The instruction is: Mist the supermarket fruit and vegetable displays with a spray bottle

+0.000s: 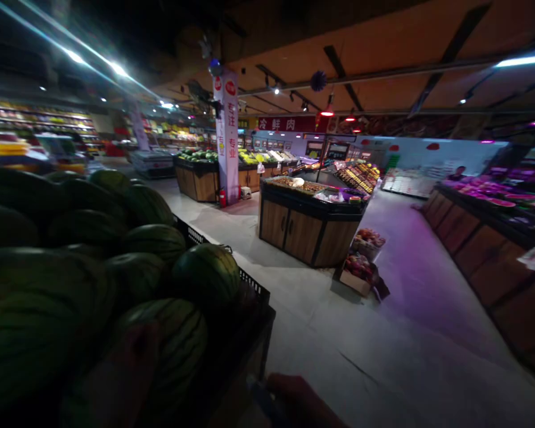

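1. Striped watermelons (40, 315) lie heaped closest to the camera, filling the lower left.
2. Blurred and dark, the left hand (138, 351) is in front of a striped watermelon (185, 339) at the pile's near edge; whether its fingers are spread or closed, or touch the rind, I cannot tell.
3. Further back rises a white pillar (228, 142) with red lettering, a red cylinder (223, 198) at its foot.
4. Black slatted edging (255, 285) borders the pile on its right.
5. At the bottom centre, well apart from the left, the right hand (296, 389) is closed on a dark slim object (267, 401), too blurred to identify.
6. Beyond stands a wood-fronted surface (303, 235) bearing produce, with a carton (354, 282) of reddish produce beside it on the floor (312, 321).
7. Far right, another wood-fronted surface (479, 238) carries cut melons (502, 203) under purplish light.
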{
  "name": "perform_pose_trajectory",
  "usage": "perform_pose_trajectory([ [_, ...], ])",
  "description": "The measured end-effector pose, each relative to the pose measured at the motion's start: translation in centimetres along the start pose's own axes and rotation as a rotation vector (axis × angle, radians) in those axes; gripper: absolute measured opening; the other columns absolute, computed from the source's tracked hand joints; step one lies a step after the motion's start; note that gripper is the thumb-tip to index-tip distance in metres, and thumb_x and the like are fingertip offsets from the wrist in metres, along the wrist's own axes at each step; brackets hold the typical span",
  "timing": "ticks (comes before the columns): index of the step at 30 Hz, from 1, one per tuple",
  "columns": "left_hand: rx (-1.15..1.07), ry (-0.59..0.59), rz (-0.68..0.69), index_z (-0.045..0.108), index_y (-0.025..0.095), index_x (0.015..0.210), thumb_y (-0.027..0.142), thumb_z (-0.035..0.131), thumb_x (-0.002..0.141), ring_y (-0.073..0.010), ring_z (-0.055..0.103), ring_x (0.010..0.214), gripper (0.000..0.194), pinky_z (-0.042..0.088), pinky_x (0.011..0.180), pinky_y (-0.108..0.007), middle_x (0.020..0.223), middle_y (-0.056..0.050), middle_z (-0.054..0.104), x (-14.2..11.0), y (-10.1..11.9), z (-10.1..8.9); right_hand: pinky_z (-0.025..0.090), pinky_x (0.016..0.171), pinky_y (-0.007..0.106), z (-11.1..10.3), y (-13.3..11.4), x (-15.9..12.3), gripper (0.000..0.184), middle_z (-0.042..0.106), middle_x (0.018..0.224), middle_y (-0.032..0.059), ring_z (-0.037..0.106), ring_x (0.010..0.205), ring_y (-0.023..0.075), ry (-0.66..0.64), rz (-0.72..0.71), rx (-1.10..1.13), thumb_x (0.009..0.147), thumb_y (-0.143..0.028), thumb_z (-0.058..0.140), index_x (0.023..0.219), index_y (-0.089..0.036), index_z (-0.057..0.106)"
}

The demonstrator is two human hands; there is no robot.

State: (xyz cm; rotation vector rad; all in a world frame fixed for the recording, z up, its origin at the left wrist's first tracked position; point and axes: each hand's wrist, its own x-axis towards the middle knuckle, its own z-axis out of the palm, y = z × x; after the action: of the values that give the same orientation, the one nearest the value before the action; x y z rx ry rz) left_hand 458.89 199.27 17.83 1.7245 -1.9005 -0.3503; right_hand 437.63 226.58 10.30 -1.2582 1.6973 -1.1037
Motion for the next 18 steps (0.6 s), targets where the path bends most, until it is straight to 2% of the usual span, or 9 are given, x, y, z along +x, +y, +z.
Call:
perform_pose_trajectory([
  [3,0.040,0.016,-0.003,0.056,0.025,0.075,0.056,0.042,0.079,-0.0158,0.044,0.050,0.034,0.030,0.056,-0.025,0.057,0.000,0.057,0.0,0.3,0.1,0.044,0.061,0.025,-1.8,-1.6,3.0,0.033,0.064,0.082,-0.0008,0.057,0.070,0.0153,-0.066,-0.105,-0.076,0.063,-0.033,0.076,0.094,-0.025,0.067],
  [5,0.053,0.073,0.053,0.055,0.024,0.075,0.057,0.038,0.078,-0.0162,0.042,0.050,0.037,0.030,0.055,-0.027,0.059,-0.002,0.057,-0.5,0.5,0.0,0.040,0.058,0.024,-2.9,-1.9,4.8,0.022,0.059,0.074,-0.0031,0.052,0.065,0.0126,-0.011,-0.135,-0.125,0.065,-0.028,0.072,0.083,-0.021,0.062],
  [8,0.066,0.082,0.060,0.052,0.023,0.068,0.057,0.036,0.079,-0.0164,0.043,0.049,0.039,0.030,0.054,-0.028,0.056,-0.004,0.054,-1.2,0.5,0.0,0.038,0.058,0.023,-4.4,-1.2,6.5,0.018,0.058,0.072,-0.0040,0.050,0.063,0.0117,0.106,-0.084,-0.186,0.071,-0.025,0.066,0.086,-0.020,0.057],
  [11,0.038,0.119,0.046,0.053,0.023,0.067,0.057,0.037,0.081,-0.0165,0.049,0.052,0.040,0.031,0.055,-0.027,0.057,-0.003,0.056,-1.5,0.4,0.4,0.041,0.061,0.025,-5.8,0.0,7.4,0.018,0.060,0.073,-0.0028,0.053,0.064,0.0136,0.175,0.006,-0.270,0.075,-0.030,0.065,0.088,-0.020,0.056],
  [15,0.025,0.149,0.012,0.056,0.024,0.071,0.058,0.040,0.080,-0.0180,0.053,0.055,0.039,0.034,0.055,-0.028,0.056,-0.003,0.057,-1.7,0.2,0.6,0.043,0.064,0.027,-6.6,0.8,8.6,0.016,0.064,0.078,-0.0011,0.057,0.069,0.0158,0.114,0.009,-0.273,0.074,-0.029,0.065,0.086,-0.021,0.056],
  [18,0.045,0.148,-0.005,0.056,0.024,0.069,0.058,0.038,0.079,-0.0195,0.053,0.054,0.040,0.034,0.055,-0.029,0.056,-0.004,0.057,-2.3,0.2,0.7,0.040,0.062,0.026,-7.2,0.9,9.9,0.015,0.061,0.072,-0.0030,0.055,0.065,0.0144,0.114,0.028,-0.264,0.071,-0.024,0.064,0.082,-0.021,0.055],
])
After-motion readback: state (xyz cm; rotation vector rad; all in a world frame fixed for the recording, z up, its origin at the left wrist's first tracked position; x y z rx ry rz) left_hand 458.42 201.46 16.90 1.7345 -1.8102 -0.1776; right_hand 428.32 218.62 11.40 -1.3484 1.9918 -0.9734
